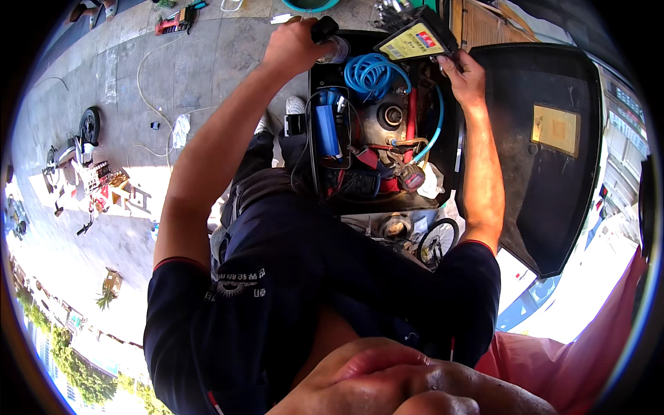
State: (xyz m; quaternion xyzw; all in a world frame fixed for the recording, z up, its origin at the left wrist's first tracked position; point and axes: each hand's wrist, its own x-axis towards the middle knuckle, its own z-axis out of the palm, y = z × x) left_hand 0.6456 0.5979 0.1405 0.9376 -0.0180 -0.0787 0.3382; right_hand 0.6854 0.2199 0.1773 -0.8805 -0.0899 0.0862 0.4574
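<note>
My left hand (296, 47) is closed beside a clear container with a dark top (337, 51), at the far left corner of an open black box (387, 205). Its fingers seem wrapped round that container, though the grip is partly hidden. In my right hand (466, 79) is the near corner of a black case with a yellow label (413, 43), tilted above the box's far edge. Shiny metal pieces (393, 10) show at its far side. Inside the box lie a coiled blue hose (373, 75), a blue block-shaped thing (326, 130), a red bar (411, 114) and a round gauge (413, 179).
The box's black lid (546, 173) is swung out to the right. A white crumpled rag (431, 181) lies at the box's near right. Across the paved floor (228, 59) stand a small bike (83, 166) and a red tool (175, 22). A teal basin (309, 5) is at the back.
</note>
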